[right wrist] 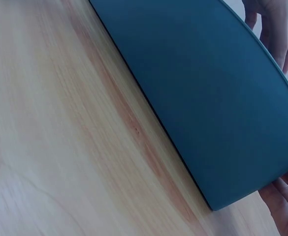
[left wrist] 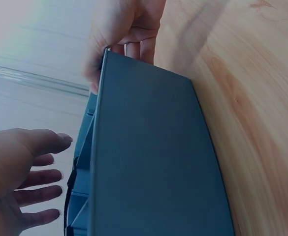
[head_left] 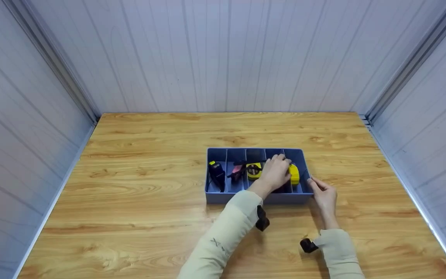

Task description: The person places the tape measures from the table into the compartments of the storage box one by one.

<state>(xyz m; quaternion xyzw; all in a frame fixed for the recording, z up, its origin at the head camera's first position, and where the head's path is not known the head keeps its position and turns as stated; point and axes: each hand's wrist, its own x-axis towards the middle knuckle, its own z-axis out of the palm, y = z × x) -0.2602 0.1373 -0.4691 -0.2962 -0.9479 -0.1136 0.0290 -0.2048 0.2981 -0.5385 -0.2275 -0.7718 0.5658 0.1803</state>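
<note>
A blue-grey divided box (head_left: 242,198) stands on the wooden table, its compartments in a row. My right hand (head_left: 325,195) grips its right front corner, thumb at the rim and fingers outside the wall. My left hand (head_left: 276,171) reaches over the fourth compartment and hides most of it; in the left wrist view its fingers (left wrist: 38,196) are spread, with nothing seen between them. Beside it, a yellow tape measure (head_left: 294,174) sits in the rightmost compartment. Another yellow tape measure (head_left: 253,171) lies in the third. A thin black item (head_left: 240,163) lies across the second and third.
A black item with a yellow end (head_left: 216,174) leans in the leftmost compartment, and a pinkish thing (head_left: 237,170) lies in the second. Pale panel walls (head_left: 223,58) enclose the wooden table (head_left: 138,217) at the back and both sides.
</note>
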